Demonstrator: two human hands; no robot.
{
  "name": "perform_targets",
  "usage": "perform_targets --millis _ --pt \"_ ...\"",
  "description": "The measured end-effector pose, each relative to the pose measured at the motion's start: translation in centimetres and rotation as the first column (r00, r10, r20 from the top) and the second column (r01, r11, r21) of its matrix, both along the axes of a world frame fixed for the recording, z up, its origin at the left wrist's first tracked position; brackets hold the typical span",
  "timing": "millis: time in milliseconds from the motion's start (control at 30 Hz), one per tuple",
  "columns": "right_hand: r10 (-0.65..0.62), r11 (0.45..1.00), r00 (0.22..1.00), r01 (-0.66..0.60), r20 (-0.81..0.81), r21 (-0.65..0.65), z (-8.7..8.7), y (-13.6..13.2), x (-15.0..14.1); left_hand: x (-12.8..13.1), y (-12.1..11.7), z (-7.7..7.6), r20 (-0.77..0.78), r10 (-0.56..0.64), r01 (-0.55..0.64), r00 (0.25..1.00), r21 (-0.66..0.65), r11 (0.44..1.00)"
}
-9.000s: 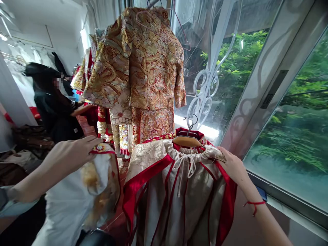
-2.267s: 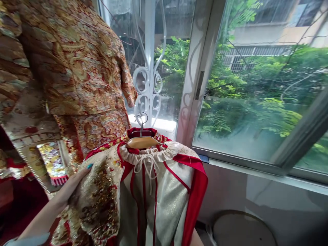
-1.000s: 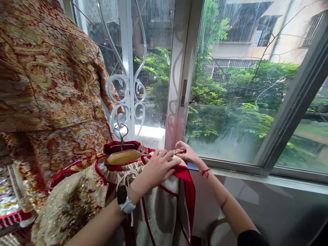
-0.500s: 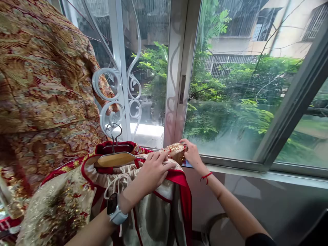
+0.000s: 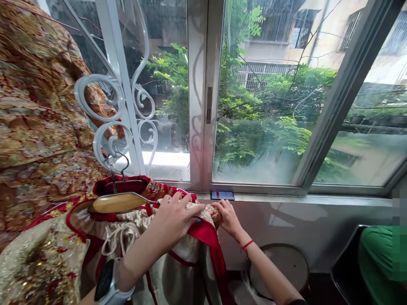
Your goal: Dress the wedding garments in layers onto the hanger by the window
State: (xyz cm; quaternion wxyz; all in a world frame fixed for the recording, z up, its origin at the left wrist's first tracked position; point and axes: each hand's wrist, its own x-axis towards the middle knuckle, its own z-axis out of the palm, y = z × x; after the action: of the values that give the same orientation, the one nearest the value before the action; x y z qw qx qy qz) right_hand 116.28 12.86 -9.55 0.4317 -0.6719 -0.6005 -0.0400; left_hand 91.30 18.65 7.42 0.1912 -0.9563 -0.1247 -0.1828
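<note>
Hands sit close together at the top of a cream-and-red robe (image 5: pixel 179 273), almost meeting but not clearly touching. The left hand (image 5: pixel 174 218), with a smartwatch (image 5: pixel 106 281) on its wrist, lies across the fabric just below the collar; whether it grips or only rests cannot be told. The right hand (image 5: pixel 226 219), with a red string bracelet (image 5: pixel 247 244), pinches a gold-embroidered edge (image 5: pixel 211 213) of the robe between thumb and fingers. The robe hangs from a wooden hanger (image 5: pixel 117 202), whose bar runs nearly level, tilted slightly up toward the left, and whose wire hook rises to white wrought-iron scrollwork (image 5: pixel 108 123). Below the hanger the robe's long axis drops straight down past the bottom of the frame. Its gathered neck carries a white drawstring (image 5: pixel 117 239), and bright red bands edge the pale, shimmering panels; a heavily gold-worked part spills in at the lower left. Crowding the left side is a gold brocade jacket (image 5: pixel 38 118), so there is little room that way. Just behind the hands runs the window sill (image 5: pixel 286 198), holding a small flat dark-blue object (image 5: pixel 222 195). Open room lies to the right, below the sill, above a round stool (image 5: pixel 280 271). Farther right are a black chair (image 5: pixel 345 262) and someone's green clothing (image 5: pixel 378 262), well apart from the hands.
</note>
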Motion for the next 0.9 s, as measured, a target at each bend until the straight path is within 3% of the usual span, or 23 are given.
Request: perform_targets --millis 133,267,367,467,600,667,700,767,900 --pt "-0.18 0.981 0.971 0.189 -0.157 0.043 -1.2 -0.9 1.2 -0.8 -0.6 0.1 0.039 -0.039 0.039 0.998 -0.003 0.999" --pt "-0.195 0.971 0.941 0.224 -0.278 0.078 0.9 -0.3 2.6 -1.2 -0.7 0.1 0.082 -0.077 0.081 0.994 -0.044 0.996" --pt "-0.19 0.962 0.912 0.247 -0.364 0.116 3.8 1.0 3.0 -1.3 -0.6 0.1 0.08 -0.078 0.083 0.994 -0.057 0.995" --pt "-0.178 0.947 0.898 0.267 -0.402 0.178 7.9 1.4 2.2 -1.1 -0.6 0.1 0.065 -0.056 0.06 0.996 -0.06 0.996" --pt "-0.145 0.917 0.93 0.254 -0.338 0.306 13.6 -1.0 0.2 0.0 -0.5 0.2 0.027 0.035 -0.033 0.999 -0.065 0.997" --pt "-0.182 0.884 0.948 0.274 -0.262 0.379 14.8 -3.1 -0.6 0.6 -0.6 0.3 0.022 0.07 -0.069 0.997 -0.05 0.996" --pt "-0.222 0.859 0.949 0.3 -0.224 0.416 14.5 -4.1 -1.0 0.9 -0.6 0.3 0.029 0.083 -0.082 0.996 -0.041 0.996" --pt "-0.313 0.801 0.935 0.354 -0.167 0.483 12.4 -6.0 -1.6 1.2 -0.7 0.3 0.059 0.108 -0.107 0.992 -0.023 0.994" --pt "-0.39 0.724 0.911 0.393 -0.134 0.567 4.4 -8.8 -4.9 1.5 -0.6 -1.3 0.163 0.137 -0.138 0.977 -0.005 0.99"
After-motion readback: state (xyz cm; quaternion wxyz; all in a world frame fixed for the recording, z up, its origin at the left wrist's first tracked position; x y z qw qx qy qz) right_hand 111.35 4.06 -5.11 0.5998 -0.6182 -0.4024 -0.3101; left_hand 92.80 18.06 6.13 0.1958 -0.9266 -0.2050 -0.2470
